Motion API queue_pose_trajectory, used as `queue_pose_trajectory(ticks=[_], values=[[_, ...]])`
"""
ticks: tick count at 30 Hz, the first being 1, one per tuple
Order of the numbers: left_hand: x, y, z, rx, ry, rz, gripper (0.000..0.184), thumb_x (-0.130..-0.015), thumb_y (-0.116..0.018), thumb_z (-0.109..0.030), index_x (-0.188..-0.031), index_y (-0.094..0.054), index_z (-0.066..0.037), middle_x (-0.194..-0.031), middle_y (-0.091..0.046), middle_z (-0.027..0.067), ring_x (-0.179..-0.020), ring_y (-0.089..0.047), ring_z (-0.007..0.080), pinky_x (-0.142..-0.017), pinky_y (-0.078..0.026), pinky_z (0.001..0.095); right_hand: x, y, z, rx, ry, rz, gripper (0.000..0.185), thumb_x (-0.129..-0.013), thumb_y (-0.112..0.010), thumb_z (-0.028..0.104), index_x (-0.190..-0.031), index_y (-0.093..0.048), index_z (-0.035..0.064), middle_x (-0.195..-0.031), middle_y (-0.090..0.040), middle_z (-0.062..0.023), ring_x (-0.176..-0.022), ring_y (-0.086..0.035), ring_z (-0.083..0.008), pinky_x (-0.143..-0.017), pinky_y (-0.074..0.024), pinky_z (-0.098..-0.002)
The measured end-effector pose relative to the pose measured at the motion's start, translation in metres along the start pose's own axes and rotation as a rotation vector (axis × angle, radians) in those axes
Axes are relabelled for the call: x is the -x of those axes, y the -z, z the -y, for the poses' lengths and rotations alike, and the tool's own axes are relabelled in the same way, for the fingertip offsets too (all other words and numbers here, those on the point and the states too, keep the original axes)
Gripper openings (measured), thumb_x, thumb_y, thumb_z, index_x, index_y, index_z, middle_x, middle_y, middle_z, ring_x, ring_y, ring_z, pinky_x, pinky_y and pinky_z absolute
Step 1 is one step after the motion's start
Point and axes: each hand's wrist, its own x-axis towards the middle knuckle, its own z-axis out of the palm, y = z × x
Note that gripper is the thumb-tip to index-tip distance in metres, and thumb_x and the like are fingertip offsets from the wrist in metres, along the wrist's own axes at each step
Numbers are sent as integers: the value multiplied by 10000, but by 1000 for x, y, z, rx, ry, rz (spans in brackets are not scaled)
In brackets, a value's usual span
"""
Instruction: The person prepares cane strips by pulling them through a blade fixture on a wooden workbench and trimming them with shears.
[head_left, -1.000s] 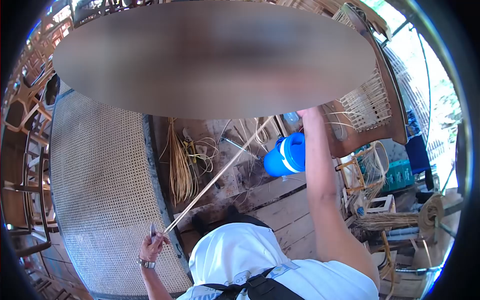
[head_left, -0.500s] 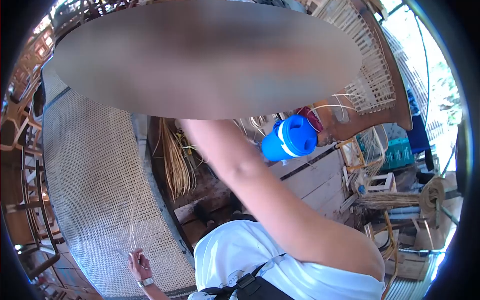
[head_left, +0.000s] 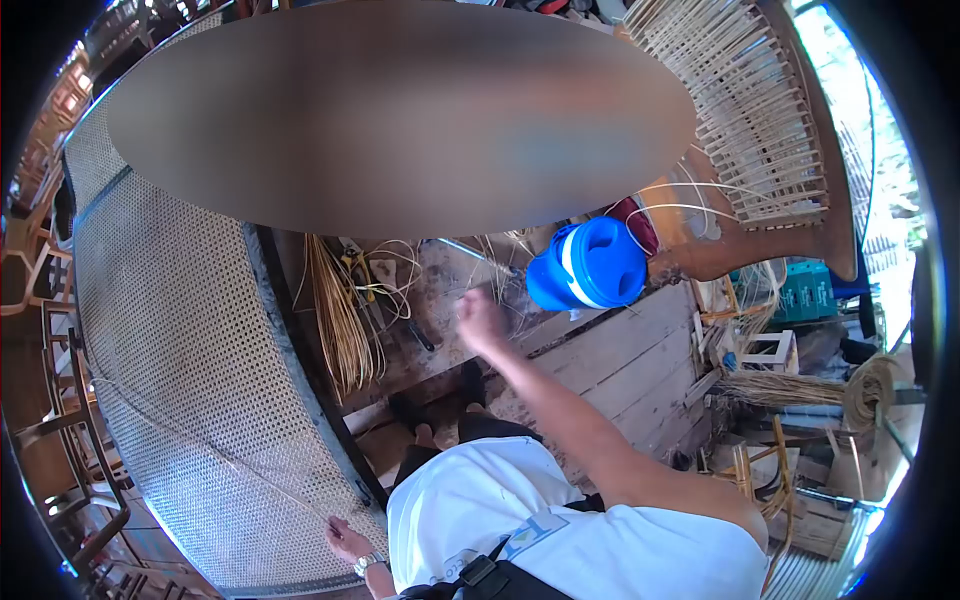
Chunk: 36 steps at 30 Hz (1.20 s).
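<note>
My left hand (head_left: pixel 347 541), with a watch on its wrist, is closed on a thin cane strand (head_left: pixel 222 456) at the near end of a woven cane panel (head_left: pixel 190 330). The strand runs slantwise across the panel's mesh. My right hand (head_left: pixel 482 322) is over the wooden floor between the panel and a blue jug (head_left: pixel 588 264). Its fingers look curled in and are slightly smeared; whatever they hold, if anything, is hidden. A bundle of cane strips (head_left: pixel 342 325) and a pair of yellow-handled pliers (head_left: pixel 355 262) lie beyond the panel's dark edge.
A grey blurred oval hides the upper part of the view. At right stands a wooden chair frame with a partly woven seat (head_left: pixel 760 110). A coil of cane (head_left: pixel 868 393) and a green box (head_left: pixel 803 296) are behind it. Chair frames line the left side.
My right arm, reaching up into the blurred area before, has drawn back so its hand shows. My left hand has moved right and toward my body, and the strand now lies slanting across the panel.
</note>
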Motion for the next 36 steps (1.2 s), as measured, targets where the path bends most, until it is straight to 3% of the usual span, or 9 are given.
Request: queue_pose_trajectory(ticks=[6, 13, 19, 23, 27, 31, 33, 35, 36], values=[[8, 4, 37, 4, 127, -93, 418, -912, -569, -395, -1097, -588, -20, -752, -590, 96, -645, -529, 217, -596, -446, 359, -60, 21, -84, 237, -257, 36, 481, -811, -654, 449, -1043, -607, 30, -1072, -625, -185, -1031, -588, -348, -872, -468, -454], [30, 24, 20, 39, 147, -121, 728, -847, -670, -111, -1457, -272, -107, -692, -523, 32, -580, -459, 119, -489, -358, 276, -82, 5, -110, 111, -145, -49, 191, -814, -630, 255, -852, -656, 70, -855, -672, -128, -825, -643, -295, -707, -501, -412], [46, 25, -87, 238, -100, 135, 204, -873, -630, -87, -1060, -633, -7, -708, -598, 14, -617, -500, 62, -536, -400, 205, -44, 78, -81, -1072, -364, 640, 120, -879, -661, 181, -868, -655, 62, -744, -652, -18, -572, -539, -44, -493, -379, -175], [64, -49, -154, 0, -488, 437, 176, -824, -641, -112, -991, -647, -55, -695, -652, 91, -596, -630, 242, -581, -490, 380, -2, 79, -41, -991, -335, 745, 141, -864, -687, 207, -900, -656, 75, -723, -634, 3, -561, -501, -29, -476, -336, -165], [45, -73, -147, -313, -578, 295, 132, -845, -639, -206, -850, -653, -75, -758, -676, 150, -687, -655, 348, -622, -495, 451, 17, 52, -40, -916, -353, 680, 93, -883, -656, 150, -898, -642, 59, -750, -636, -18, -584, -516, -39, -485, -355, -168], [16, -20, -125, -130, -421, 35, 352, -850, -646, -220, -1169, -568, -96, -845, -686, 139, -771, -662, 287, -672, -491, 401, 22, 41, -46, -999, -414, 698, 86, -880, -661, 174, -889, -623, 98, -725, -629, 2, -545, -498, -31, -466, -361, -168], [-5, 9, -101, -85, -44, -125, 582, -862, -650, -259, -1341, -406, -39, -962, -663, 157, -854, -631, 265, -722, -478, 378, 22, 35, -51, -1012, -445, 703, 85, -881, -661, 176, -888, -619, 102, -730, -630, 3, -541, -495, -29, -464, -361, -167], [-76, 23, 36, 703, 36, -293, 730, -853, -671, -341, -1374, -330, 40, -984, -625, 146, -868, -588, 248, -749, -465, 376, 18, 29, -54, -1023, -471, 701, 85, -882, -660, 178, -886, -616, 106, -735, -631, 4, -538, -493, -27, -461, -361, -165], [-55, 47, 22, 542, 180, -373, 637, -839, -683, -351, -1282, -423, 25, -908, -626, 105, -785, -563, 202, -656, -433, 326, 17, 24, -56, -1012, -490, 696, 90, -884, -659, 185, -882, -611, 110, -741, -632, 4, -536, -491, -27, -459, -360, -163]])
